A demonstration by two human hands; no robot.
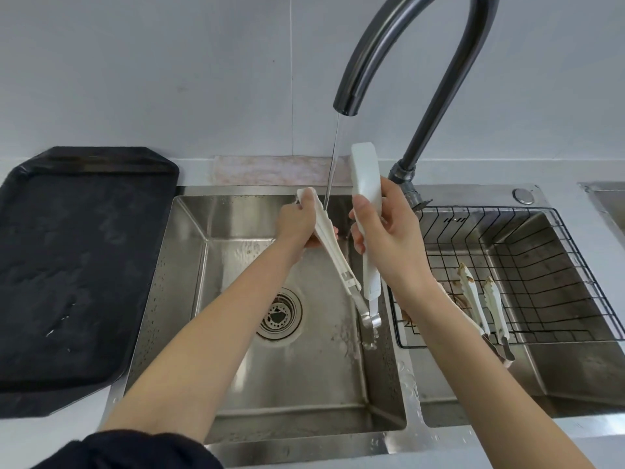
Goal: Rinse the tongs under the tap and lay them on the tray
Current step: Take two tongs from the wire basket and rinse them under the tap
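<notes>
White tongs with a metal hinge hang spread open over the left sink basin, hinge end down. My left hand grips the left arm of the tongs near its tip. My right hand grips the right arm, whose tip points up. A thin stream of water from the dark curved tap falls onto the left arm beside my left hand. The black tray lies on the counter left of the sink, wet with droplets.
The right basin holds a black wire basket with another pair of white tongs lying in it. The drain strainer sits at the left basin's bottom. A pinkish cloth lies behind the sink.
</notes>
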